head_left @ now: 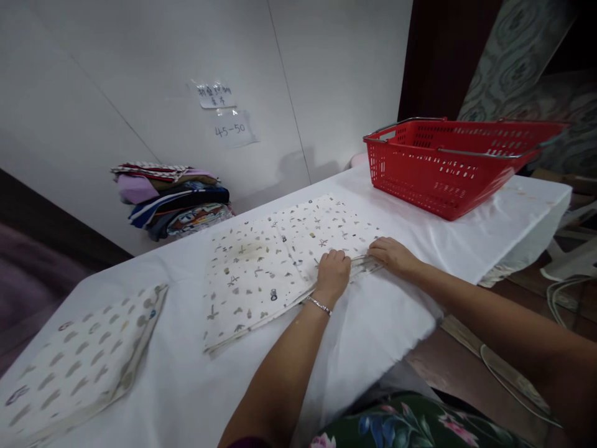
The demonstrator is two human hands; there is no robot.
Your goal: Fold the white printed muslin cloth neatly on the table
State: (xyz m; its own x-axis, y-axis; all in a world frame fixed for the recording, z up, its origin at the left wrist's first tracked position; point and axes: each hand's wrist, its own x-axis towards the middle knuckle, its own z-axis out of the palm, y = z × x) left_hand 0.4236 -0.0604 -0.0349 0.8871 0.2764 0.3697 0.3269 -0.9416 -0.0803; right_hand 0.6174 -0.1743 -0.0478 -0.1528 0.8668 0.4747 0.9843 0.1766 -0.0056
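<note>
Left hand (pixel 333 274) and right hand (pixel 393 255), both on a folded patterned cloth (pixel 261 267).
Left: bracelet (pixel 319 305) at wrist, fingers curled over the cloth's near edge, grasping it; right: pinching the same edge near its right corner; cloth: flat on white-covered table (pixel 186 373); second folded cloth (pixel 79 367), apart to the left; red basket (pixel 410 177), on the table, farther right; stacked textiles (pixel 177 199), beyond the far edge, beside the wall (pixel 140 74).

The bare left hand (pixel 333 274) part-hides a flat, printed white cloth (pixel 261 267); at eight o'clock, a folded, grey-patterned white cloth (pixel 79 358) is cropped.
</note>
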